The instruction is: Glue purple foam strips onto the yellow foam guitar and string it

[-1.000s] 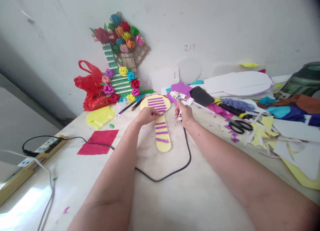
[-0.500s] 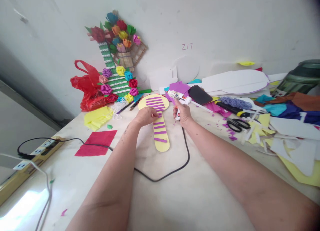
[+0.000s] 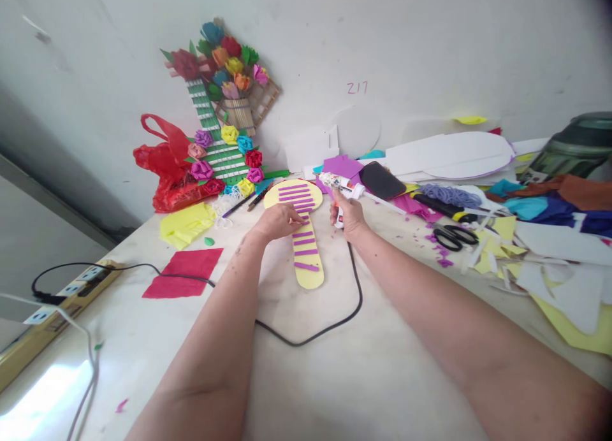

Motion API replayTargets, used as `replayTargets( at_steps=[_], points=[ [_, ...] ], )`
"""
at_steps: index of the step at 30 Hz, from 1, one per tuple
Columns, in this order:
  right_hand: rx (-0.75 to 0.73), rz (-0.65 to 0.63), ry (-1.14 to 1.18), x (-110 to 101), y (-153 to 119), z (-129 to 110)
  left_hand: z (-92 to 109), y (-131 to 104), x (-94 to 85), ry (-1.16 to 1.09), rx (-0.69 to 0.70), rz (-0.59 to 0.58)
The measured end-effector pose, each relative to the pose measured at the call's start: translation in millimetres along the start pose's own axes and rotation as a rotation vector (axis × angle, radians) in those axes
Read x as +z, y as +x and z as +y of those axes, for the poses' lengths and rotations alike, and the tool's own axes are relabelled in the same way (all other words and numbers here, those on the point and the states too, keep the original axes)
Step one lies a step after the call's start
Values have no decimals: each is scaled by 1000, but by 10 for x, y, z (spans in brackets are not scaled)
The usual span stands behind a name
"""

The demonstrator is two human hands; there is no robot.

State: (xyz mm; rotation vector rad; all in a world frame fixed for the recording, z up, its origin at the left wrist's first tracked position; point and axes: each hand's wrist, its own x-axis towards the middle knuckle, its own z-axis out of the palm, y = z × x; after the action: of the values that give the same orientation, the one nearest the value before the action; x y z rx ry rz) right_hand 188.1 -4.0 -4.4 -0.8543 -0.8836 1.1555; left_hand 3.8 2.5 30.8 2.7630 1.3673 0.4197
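Reaching forward with left arm and right arm, both bare, set wide apart nearest the body and slanting inward. Bending the left hand rightward at the wrist, back upward, with fingertips drawn together in a pinch. Holding the right hand nearby but apart, roughly in line with its forearm, with fingers curled inward and thumb uppermost, extended forward.

1 head camera looks forward — and down.
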Motion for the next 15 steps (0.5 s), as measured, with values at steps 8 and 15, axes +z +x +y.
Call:
replayTargets(
  at_steps=[8, 15],
  points=[
    [-8, -25, -111, 40, -21, 29, -205, -122, -76, -153, -209, 173],
    [38, -24, -289, 117, -80, 79, -398, -172, 45, -331, -198, 134]
  ],
)
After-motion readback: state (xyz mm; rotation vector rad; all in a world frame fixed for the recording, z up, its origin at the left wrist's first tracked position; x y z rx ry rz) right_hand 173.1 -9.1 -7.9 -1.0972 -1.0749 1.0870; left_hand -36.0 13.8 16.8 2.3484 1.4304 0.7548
